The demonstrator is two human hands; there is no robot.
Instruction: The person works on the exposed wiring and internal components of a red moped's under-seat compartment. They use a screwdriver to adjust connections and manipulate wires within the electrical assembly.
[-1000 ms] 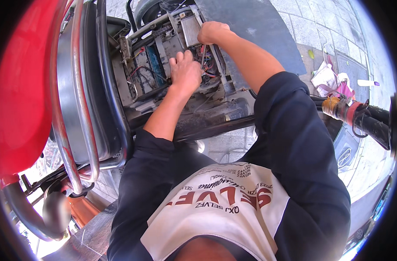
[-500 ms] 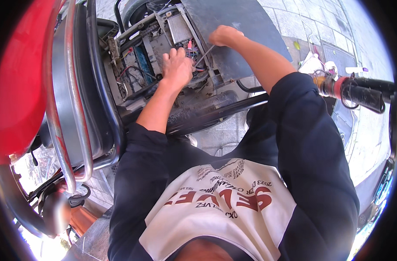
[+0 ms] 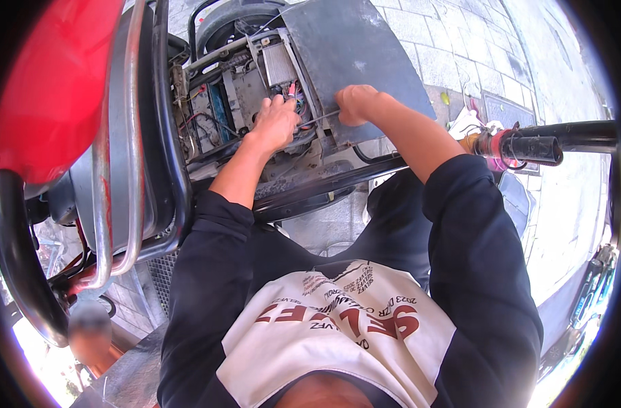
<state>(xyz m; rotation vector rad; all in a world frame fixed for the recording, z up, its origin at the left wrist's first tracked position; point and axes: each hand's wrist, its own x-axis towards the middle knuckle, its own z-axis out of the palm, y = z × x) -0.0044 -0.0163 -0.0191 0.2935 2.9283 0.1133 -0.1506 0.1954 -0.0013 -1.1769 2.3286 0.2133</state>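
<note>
Both of my hands work over the open compartment [image 3: 239, 88] of a vehicle frame. Between them runs a thin, straight grey strand [image 3: 318, 120], perhaps a cable or cord. My left hand [image 3: 276, 124] is closed at its near end, over the bundle of coloured wires [image 3: 301, 103]. My right hand [image 3: 356, 105] is in a fist around the other end, above the dark flat panel [image 3: 351, 47]. A finned metal box [image 3: 279, 64] sits just beyond my left hand. Further left in the compartment is a blue-sided block [image 3: 218, 100] with wires over it.
Left of the compartment stand a black padded seat [image 3: 113, 170] and bent metal rails [image 3: 135, 136]. A black bar with taped wiring [image 3: 528, 146] reaches in from the right. A wheel [image 3: 235, 27] lies beyond the compartment. Paving [image 3: 453, 54] surrounds the vehicle.
My right hand has come nearer to me and slightly right, so the strand lies flatter. My left hand stays near the coloured wires. The whole view has shifted a little.
</note>
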